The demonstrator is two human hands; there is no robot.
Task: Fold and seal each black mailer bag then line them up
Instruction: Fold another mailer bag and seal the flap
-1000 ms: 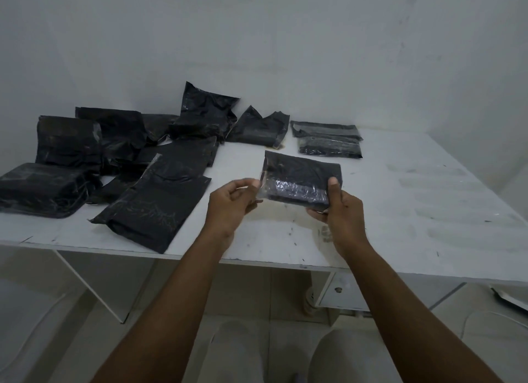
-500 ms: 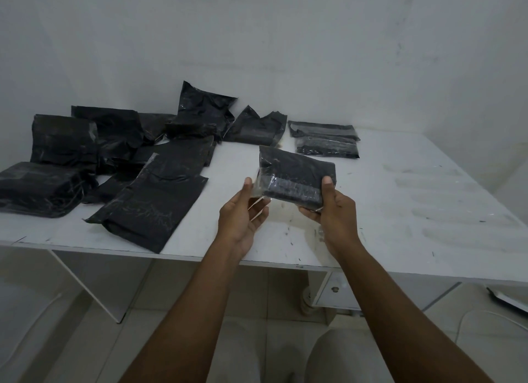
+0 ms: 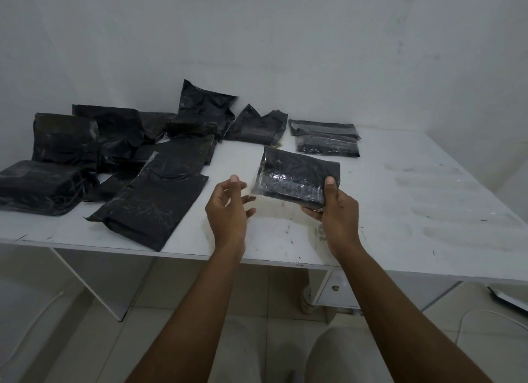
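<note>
Gripping its corner, right hand (image 3: 338, 211) holds a folded, glossy-striped black mailer bag (image 3: 297, 177); left hand (image 3: 227, 211) spread, empty.

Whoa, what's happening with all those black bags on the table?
A person is packing black mailer bags at a white table. The right hand holds one folded bag above it, thumb on top, while the left hand hovers open beside the bag. Two flat bags lie farther back, and a heap of others waits on the left.
</note>
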